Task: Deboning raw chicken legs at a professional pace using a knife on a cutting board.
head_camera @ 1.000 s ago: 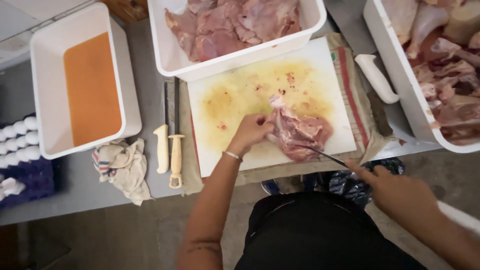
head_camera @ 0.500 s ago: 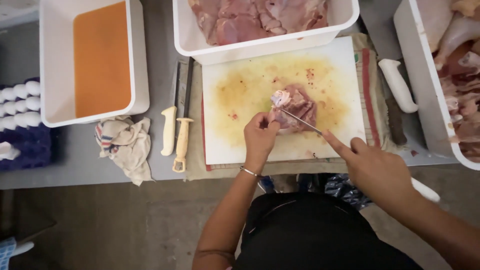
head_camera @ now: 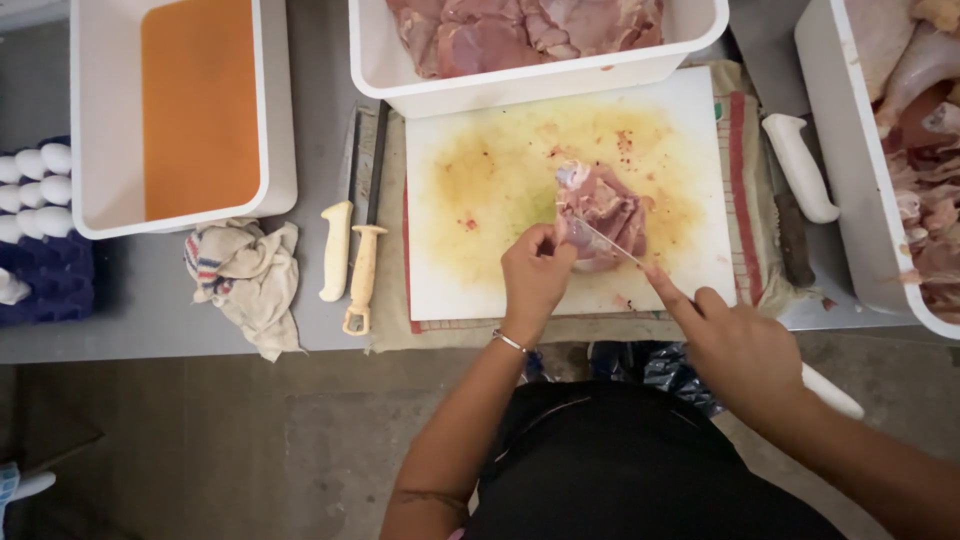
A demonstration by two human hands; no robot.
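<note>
A piece of raw meat (head_camera: 603, 212) is lying on the white cutting board (head_camera: 500, 190) upon the worktop (head_camera: 150, 300). Its edge is pinched by the left hand (head_camera: 535, 275), while a thin knife (head_camera: 605, 241) is gripped by the right hand (head_camera: 740, 350), the blade laid on the meat.

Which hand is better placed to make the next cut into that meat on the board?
Right. The right hand holds the knife, blade laid on the meat; the left hand pinches the meat's edge, probably steadying it.
</note>
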